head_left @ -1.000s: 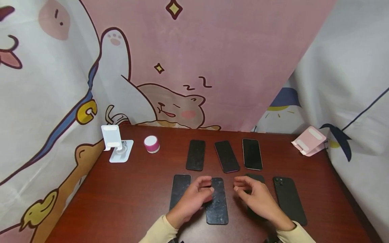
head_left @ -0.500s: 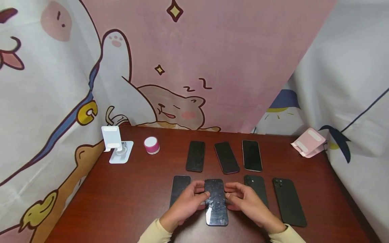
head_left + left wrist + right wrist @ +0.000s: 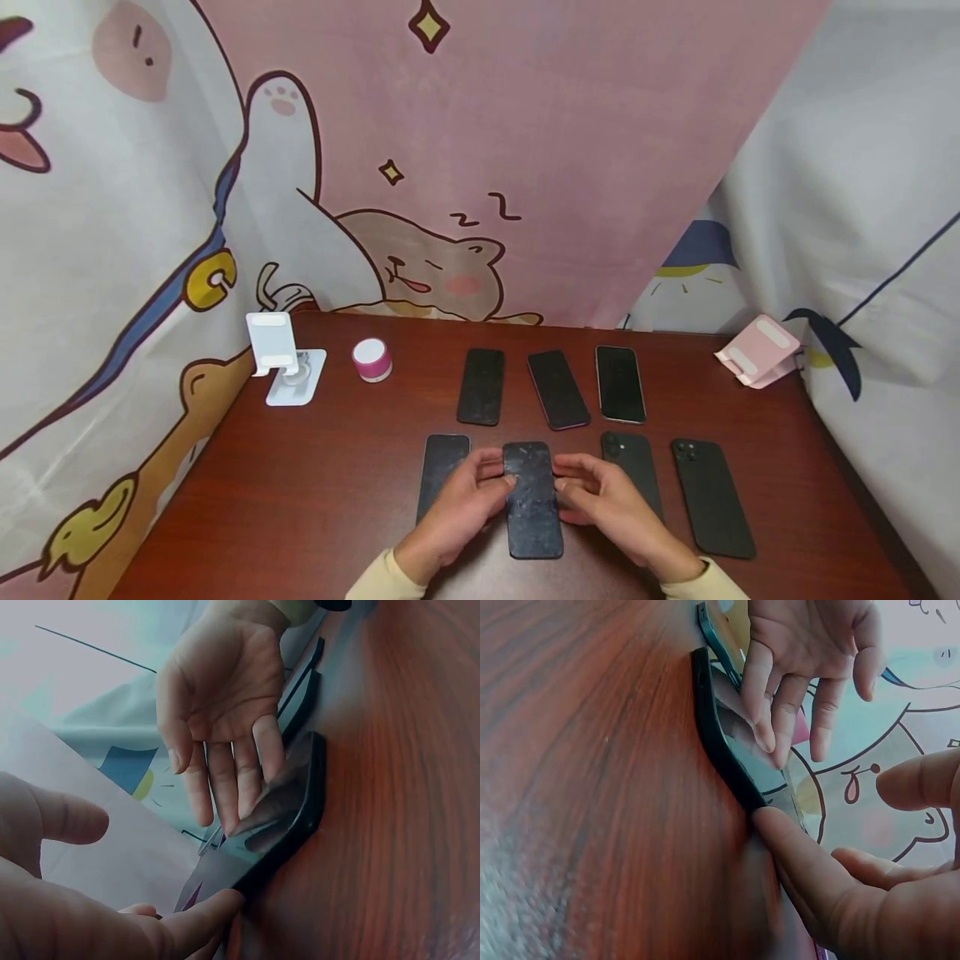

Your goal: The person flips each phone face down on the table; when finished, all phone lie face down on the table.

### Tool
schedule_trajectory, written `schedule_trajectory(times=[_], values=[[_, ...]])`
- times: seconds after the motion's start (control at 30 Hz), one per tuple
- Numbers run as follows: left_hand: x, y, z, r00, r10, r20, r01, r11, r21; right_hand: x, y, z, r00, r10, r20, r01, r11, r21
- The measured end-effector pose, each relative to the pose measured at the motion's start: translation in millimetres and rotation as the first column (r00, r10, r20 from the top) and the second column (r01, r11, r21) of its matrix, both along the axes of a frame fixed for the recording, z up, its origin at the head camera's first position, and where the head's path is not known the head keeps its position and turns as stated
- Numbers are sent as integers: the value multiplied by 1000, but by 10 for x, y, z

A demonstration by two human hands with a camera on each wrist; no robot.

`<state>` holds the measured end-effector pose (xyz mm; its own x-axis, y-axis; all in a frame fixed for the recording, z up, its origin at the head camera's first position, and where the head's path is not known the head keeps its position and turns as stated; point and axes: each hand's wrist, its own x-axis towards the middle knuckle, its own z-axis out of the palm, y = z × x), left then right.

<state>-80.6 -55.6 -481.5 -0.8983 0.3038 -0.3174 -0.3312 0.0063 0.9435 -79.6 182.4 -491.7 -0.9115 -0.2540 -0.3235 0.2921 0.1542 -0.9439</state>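
Note:
A dark smartphone (image 3: 534, 504) with a smudged, reflective screen lies face up on the table, between both hands. My left hand (image 3: 465, 504) is at its left edge, fingers relaxed and thumb raised apart from them. Along the opposite edge is my right hand (image 3: 615, 504), held in much the same way. In the left wrist view a left fingertip (image 3: 225, 900) meets the phone's side. The right wrist view has a right fingertip (image 3: 769, 817) against the other side. Neither thumb closes on the phone.
Left of it lies another phone (image 3: 442, 471), partly covered by the left hand. Two phones (image 3: 633, 467) (image 3: 716, 500) lie back up at right. Three more (image 3: 482, 387) (image 3: 558, 389) (image 3: 621, 383) form a row behind. A white stand (image 3: 273, 342), pink-and-white cylinder (image 3: 372, 362) and pink stand (image 3: 759, 350) stand farther back.
Both hands have come down to the middle phone's two sides, the right one moving left off the phone beneath it. Over the last half second they have barely moved.

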Motion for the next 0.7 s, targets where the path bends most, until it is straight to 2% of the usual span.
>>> schedule_trajectory(times=[0.17, 0.27, 0.37, 0.5, 0.63, 0.7], values=[[8, 2, 3, 999, 34, 35, -36, 997, 61, 23, -19, -2, 999, -9, -44, 11, 999, 44], [10, 16, -23, 998, 51, 45, -56, 993, 105, 30, -41, -6, 995, -17, -98, 28, 993, 113], [2, 41, -70, 997, 65, 50, -71, 989, 129, 23, -69, -10, 985, -6, -174, 44, 975, 216], [-20, 82, -126, 996, 71, 48, -78, 985, 155, 5, -109, 2, 966, 39, -257, 56, 935, 351], [-36, 116, -127, 998, 52, 48, -60, 979, 196, -12, -143, 38, 964, 56, -260, 54, 915, 399], [-42, 130, -116, 998, 28, 57, -40, 974, 223, -21, -146, 53, 970, 52, -239, 42, 928, 371]])
